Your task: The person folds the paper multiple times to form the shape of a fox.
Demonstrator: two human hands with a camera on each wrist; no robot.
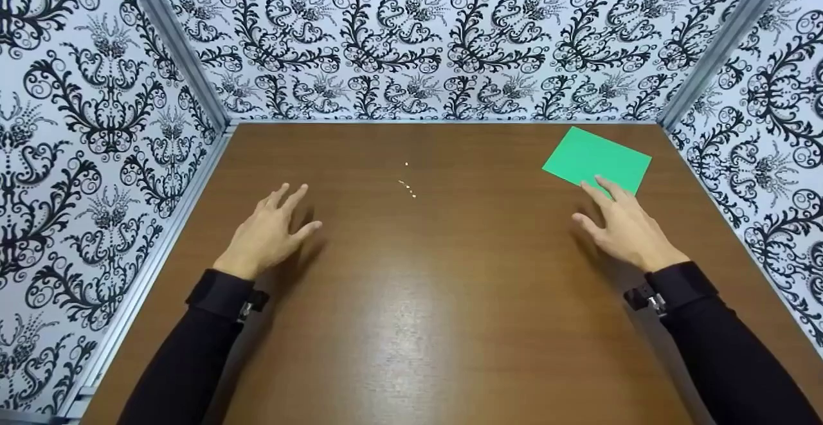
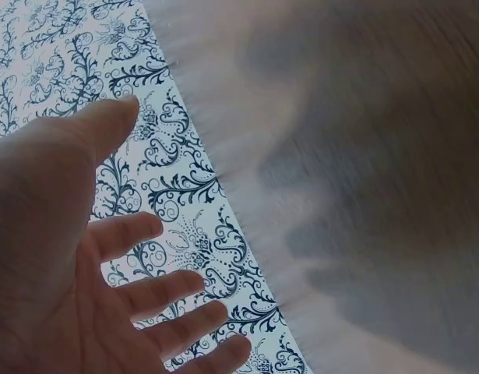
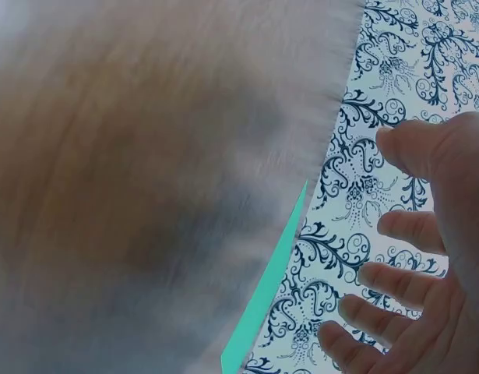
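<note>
From the head view, a green sheet of paper lies flat on the tabletop, toward the far right corner. Its long axis slants, the right end lying closer to the person than the left. The right hand is by far the nearer one: the sheet lies just ahead of it, and its fingertips overlap the sheet's near edge in this view. That hand is released, fingers loosely extended, thumb apart, with nothing in its grasp; its shadow falls on the wood. The left hand is well apart from the sheet, over the left side of the tabletop, likewise relaxed and holding nothing. A few pale specks lie between the two, farther out.

From the left wrist, the thumb and fingers stand apart against the patterned wall, with no object between them.

From the right wrist, the sheet appears only as a thin green sliver beside the wall. The fingers, gently bent and empty, show a gap from that sliver; whether any fingertip brushes the paper elsewhere, I cannot tell.
</note>
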